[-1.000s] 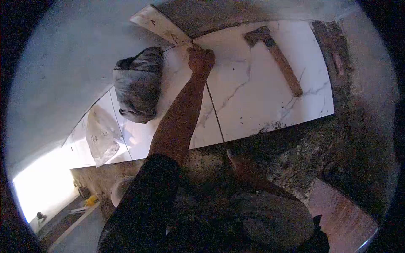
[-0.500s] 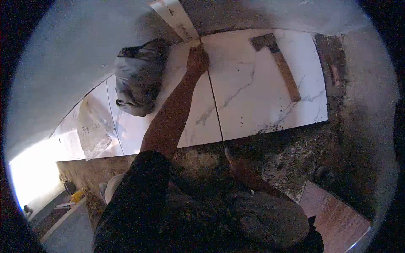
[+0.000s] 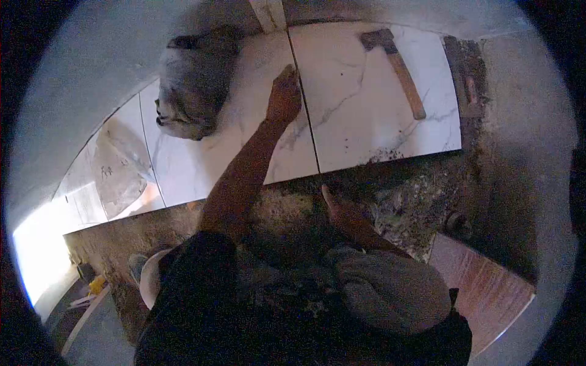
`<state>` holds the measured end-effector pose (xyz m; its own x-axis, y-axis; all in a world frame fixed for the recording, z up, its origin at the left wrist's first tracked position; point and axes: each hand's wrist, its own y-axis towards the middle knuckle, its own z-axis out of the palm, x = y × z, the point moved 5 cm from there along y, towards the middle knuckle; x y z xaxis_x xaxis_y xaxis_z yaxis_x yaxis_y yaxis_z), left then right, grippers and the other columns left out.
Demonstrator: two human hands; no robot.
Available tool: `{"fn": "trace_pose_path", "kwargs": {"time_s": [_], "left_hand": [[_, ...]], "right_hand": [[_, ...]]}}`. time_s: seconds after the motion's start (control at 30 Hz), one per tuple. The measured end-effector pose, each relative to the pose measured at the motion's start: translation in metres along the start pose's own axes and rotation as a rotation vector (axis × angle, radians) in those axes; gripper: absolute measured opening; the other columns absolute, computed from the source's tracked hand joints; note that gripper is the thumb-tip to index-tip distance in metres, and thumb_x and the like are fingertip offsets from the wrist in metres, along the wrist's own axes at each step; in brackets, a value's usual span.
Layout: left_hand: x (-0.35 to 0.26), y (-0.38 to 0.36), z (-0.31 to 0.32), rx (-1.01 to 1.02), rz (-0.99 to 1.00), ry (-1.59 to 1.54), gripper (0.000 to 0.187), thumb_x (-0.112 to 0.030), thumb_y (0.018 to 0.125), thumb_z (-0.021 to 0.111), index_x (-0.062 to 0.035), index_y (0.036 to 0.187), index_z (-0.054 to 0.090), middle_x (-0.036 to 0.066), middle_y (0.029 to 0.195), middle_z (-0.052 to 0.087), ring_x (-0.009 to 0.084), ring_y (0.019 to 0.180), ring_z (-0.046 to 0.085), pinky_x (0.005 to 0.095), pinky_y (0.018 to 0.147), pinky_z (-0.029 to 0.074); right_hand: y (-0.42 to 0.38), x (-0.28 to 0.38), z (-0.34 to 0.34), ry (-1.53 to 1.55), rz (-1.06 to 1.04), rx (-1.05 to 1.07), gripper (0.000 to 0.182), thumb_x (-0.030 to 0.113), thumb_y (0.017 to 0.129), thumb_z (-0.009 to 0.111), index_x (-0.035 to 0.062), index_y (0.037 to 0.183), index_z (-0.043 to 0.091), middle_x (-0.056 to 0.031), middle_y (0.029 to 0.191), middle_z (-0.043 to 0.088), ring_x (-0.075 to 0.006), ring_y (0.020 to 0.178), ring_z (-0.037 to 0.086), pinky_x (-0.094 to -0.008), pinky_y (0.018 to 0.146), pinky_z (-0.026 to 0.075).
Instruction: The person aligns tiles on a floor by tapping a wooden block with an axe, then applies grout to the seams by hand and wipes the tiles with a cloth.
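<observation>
Left hand (image 3: 284,97) drawn back along the tile joint (image 3: 303,110), fingers pinched, grip contents indiscernible; right hand (image 3: 334,210) on mortar, grip unclear.

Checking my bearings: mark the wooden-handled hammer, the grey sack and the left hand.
wooden-handled hammer (image 3: 403,78): head view, mid handle.
grey sack (image 3: 196,85): head view, middle of its bulge.
left hand (image 3: 284,97): head view, back of hand.

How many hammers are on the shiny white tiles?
1. The hammer lies flat on the right-hand marble tile, head toward the wall, wooden handle pointing down-right, away from the left hand at the tile joint. Another could be hidden in the dark edges.
</observation>
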<state>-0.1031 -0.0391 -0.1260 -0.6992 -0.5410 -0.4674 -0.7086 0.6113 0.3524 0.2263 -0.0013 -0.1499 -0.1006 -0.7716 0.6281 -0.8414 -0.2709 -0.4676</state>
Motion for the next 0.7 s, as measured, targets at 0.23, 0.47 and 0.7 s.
{"fn": "trace_pose_path", "kwargs": {"time_s": [0.23, 0.47, 0.7], "left_hand": [[-0.027, -0.024, -0.011, 0.085, 0.2, 0.14, 0.04, -0.009, 0.079, 0.051, 0.0045, 0.117, 0.047, 0.021, 0.127, 0.042, 0.037, 0.117, 0.041, 0.0426, 0.093, 0.041], [-0.046, -0.045, -0.011, 0.321, 0.108, 0.221, 0.05, -0.025, 0.085, 0.05, -0.0003, 0.128, 0.038, 0.019, 0.135, 0.034, 0.0326, 0.126, 0.032, 0.0466, 0.103, 0.028], [-0.045, -0.049, -0.01, 0.388, 0.028, 0.155, 0.058, -0.029, 0.087, 0.049, -0.0017, 0.134, 0.029, 0.018, 0.142, 0.025, 0.0314, 0.132, 0.023, 0.0473, 0.106, 0.021]], "right_hand": [[0.005, 0.021, -0.025, -0.189, 0.301, 0.122, 0.07, 0.014, 0.085, 0.048, 0.0131, 0.144, 0.009, -0.0101, 0.055, 0.05, -0.0171, 0.044, 0.045, -0.0363, 0.043, 0.04], [-0.005, 0.024, -0.029, -0.121, 0.242, -0.004, 0.075, 0.012, 0.08, 0.05, 0.0171, 0.144, 0.011, -0.0176, 0.064, 0.056, -0.0268, 0.053, 0.053, -0.0422, 0.051, 0.045], [-0.002, 0.016, -0.018, -0.16, 0.352, -0.001, 0.069, 0.016, 0.081, 0.051, 0.0154, 0.142, 0.019, -0.0199, 0.066, 0.055, -0.0323, 0.061, 0.056, -0.0459, 0.069, 0.049]]}}
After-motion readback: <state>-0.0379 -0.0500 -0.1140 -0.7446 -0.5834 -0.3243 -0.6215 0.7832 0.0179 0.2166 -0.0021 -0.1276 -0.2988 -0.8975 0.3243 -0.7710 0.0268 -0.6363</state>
